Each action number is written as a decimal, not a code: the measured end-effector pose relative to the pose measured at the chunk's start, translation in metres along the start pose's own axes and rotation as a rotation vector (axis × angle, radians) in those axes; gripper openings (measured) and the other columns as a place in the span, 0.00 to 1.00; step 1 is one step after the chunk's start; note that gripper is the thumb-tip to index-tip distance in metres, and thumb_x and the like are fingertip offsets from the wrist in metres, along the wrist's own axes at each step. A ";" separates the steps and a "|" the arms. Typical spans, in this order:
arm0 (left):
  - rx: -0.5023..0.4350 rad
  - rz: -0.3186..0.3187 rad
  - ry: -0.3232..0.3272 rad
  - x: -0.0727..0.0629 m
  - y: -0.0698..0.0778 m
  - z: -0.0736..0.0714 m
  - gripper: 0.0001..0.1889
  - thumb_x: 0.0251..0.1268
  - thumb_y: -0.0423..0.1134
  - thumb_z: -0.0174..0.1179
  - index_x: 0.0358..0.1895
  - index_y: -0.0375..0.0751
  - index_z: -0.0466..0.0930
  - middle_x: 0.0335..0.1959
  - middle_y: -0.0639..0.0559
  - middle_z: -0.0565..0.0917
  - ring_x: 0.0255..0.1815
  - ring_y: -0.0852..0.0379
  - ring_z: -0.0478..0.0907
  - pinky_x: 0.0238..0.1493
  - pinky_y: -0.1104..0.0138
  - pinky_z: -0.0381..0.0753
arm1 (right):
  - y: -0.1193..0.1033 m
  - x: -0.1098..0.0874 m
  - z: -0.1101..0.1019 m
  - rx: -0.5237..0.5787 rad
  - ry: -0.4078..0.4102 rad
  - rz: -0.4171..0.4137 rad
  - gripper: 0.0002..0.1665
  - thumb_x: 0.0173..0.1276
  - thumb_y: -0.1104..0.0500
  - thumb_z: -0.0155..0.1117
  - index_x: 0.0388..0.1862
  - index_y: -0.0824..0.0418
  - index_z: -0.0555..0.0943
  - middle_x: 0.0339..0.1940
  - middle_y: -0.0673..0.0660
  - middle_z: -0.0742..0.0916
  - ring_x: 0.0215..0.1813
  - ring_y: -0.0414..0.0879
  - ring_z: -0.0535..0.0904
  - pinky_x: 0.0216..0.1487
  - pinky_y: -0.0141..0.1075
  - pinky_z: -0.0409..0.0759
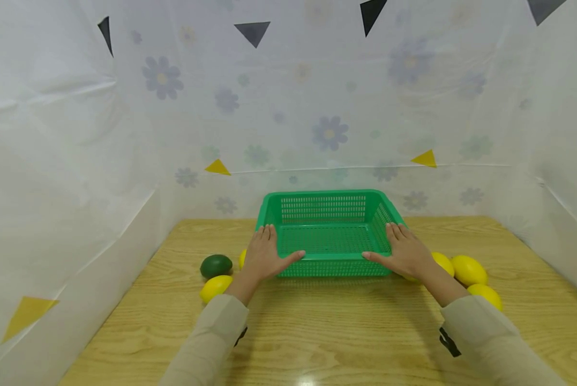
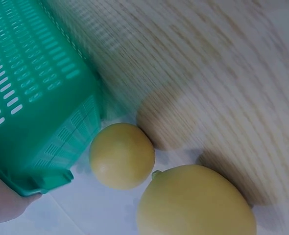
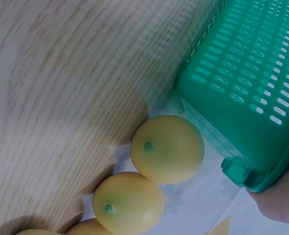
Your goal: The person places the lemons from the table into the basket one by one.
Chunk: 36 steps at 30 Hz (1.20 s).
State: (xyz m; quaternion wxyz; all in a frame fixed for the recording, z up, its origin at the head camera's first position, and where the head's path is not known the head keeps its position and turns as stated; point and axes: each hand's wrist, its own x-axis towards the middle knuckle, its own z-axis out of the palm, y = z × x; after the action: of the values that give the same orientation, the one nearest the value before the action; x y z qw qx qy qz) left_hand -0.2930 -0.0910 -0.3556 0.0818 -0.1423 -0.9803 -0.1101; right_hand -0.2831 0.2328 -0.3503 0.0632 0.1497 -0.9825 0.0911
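A green plastic basket with slotted walls stands on the table, nothing inside it. My left hand rests on its near left corner, fingers straight over the side rim, thumb stretched along the front rim. At the near right corner, my right hand lies the same way, its thumb pointing inward. Beside the left wrist are a dark green fruit and a yellow lemon; another lemon sits close by the basket. Several lemons lie by the right wrist, one near the basket's wall.
The wood-grain table reaches back to a pale floral sheet hung behind it. Similar white sheeting stands along the left side, and more closes the right.
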 end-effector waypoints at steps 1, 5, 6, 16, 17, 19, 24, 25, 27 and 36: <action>-0.001 0.001 0.002 0.000 0.000 0.000 0.51 0.60 0.70 0.46 0.71 0.26 0.47 0.73 0.34 0.51 0.74 0.39 0.48 0.75 0.54 0.47 | 0.000 0.000 0.000 0.005 0.001 0.000 0.61 0.62 0.27 0.46 0.69 0.79 0.50 0.71 0.77 0.56 0.72 0.70 0.49 0.71 0.59 0.48; -0.010 0.005 0.007 -0.001 0.000 0.000 0.52 0.60 0.69 0.46 0.71 0.27 0.47 0.73 0.33 0.51 0.74 0.39 0.48 0.75 0.54 0.47 | -0.001 -0.001 -0.001 0.017 -0.008 0.003 0.61 0.62 0.28 0.47 0.70 0.79 0.49 0.71 0.76 0.55 0.72 0.70 0.48 0.71 0.59 0.47; -0.012 0.004 0.007 -0.002 0.000 0.000 0.52 0.60 0.70 0.46 0.71 0.27 0.47 0.73 0.34 0.51 0.74 0.39 0.47 0.75 0.53 0.47 | -0.001 -0.001 -0.001 0.020 -0.008 0.004 0.61 0.62 0.28 0.47 0.70 0.78 0.49 0.71 0.76 0.55 0.72 0.70 0.48 0.71 0.59 0.47; -0.014 -0.002 0.010 -0.002 0.000 0.001 0.52 0.59 0.70 0.46 0.71 0.27 0.47 0.73 0.34 0.50 0.75 0.39 0.47 0.75 0.53 0.46 | -0.003 -0.003 -0.002 0.001 -0.003 -0.002 0.61 0.62 0.27 0.47 0.69 0.79 0.50 0.70 0.77 0.56 0.72 0.70 0.49 0.71 0.59 0.48; -0.014 -0.002 0.010 -0.002 0.000 0.001 0.52 0.59 0.70 0.46 0.71 0.27 0.47 0.73 0.34 0.50 0.75 0.39 0.47 0.75 0.53 0.46 | -0.003 -0.003 -0.002 0.001 -0.002 -0.003 0.61 0.62 0.27 0.47 0.69 0.79 0.50 0.70 0.77 0.56 0.72 0.70 0.49 0.71 0.59 0.48; -0.015 -0.002 0.011 -0.003 0.001 0.001 0.52 0.59 0.70 0.46 0.71 0.27 0.47 0.73 0.34 0.51 0.75 0.39 0.47 0.75 0.53 0.46 | -0.003 -0.003 -0.003 0.001 -0.001 -0.005 0.61 0.62 0.27 0.47 0.69 0.79 0.51 0.70 0.77 0.56 0.72 0.70 0.49 0.71 0.59 0.48; -0.013 -0.001 0.022 -0.004 0.001 0.001 0.52 0.58 0.70 0.47 0.70 0.26 0.48 0.73 0.33 0.51 0.74 0.39 0.48 0.75 0.53 0.48 | -0.003 -0.004 -0.002 0.008 0.006 -0.007 0.61 0.62 0.28 0.48 0.69 0.79 0.51 0.70 0.77 0.56 0.72 0.70 0.50 0.71 0.59 0.48; -0.013 -0.001 0.024 -0.004 0.001 0.001 0.52 0.58 0.70 0.47 0.70 0.27 0.48 0.73 0.33 0.51 0.74 0.39 0.48 0.75 0.53 0.48 | -0.003 -0.004 -0.002 0.006 0.009 -0.009 0.61 0.62 0.28 0.48 0.69 0.79 0.51 0.70 0.77 0.57 0.71 0.70 0.50 0.71 0.59 0.48; -0.013 -0.001 0.026 -0.004 0.001 0.001 0.52 0.58 0.70 0.47 0.70 0.27 0.48 0.73 0.33 0.51 0.74 0.39 0.48 0.75 0.53 0.48 | -0.002 -0.004 -0.002 0.005 0.008 -0.007 0.61 0.62 0.28 0.48 0.69 0.79 0.51 0.70 0.77 0.56 0.71 0.70 0.49 0.71 0.59 0.48; -0.028 0.002 0.022 -0.007 0.003 0.000 0.52 0.59 0.69 0.48 0.70 0.26 0.48 0.73 0.33 0.51 0.74 0.39 0.48 0.74 0.53 0.48 | -0.001 -0.008 -0.001 0.002 0.011 -0.008 0.61 0.62 0.28 0.47 0.69 0.80 0.51 0.70 0.77 0.56 0.71 0.71 0.49 0.71 0.59 0.47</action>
State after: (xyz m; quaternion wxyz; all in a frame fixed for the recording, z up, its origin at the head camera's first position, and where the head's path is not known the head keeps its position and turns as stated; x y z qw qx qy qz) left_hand -0.2851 -0.0899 -0.3567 0.0906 -0.1430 -0.9776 -0.1253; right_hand -0.2757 0.2344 -0.3507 0.0687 0.1530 -0.9815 0.0925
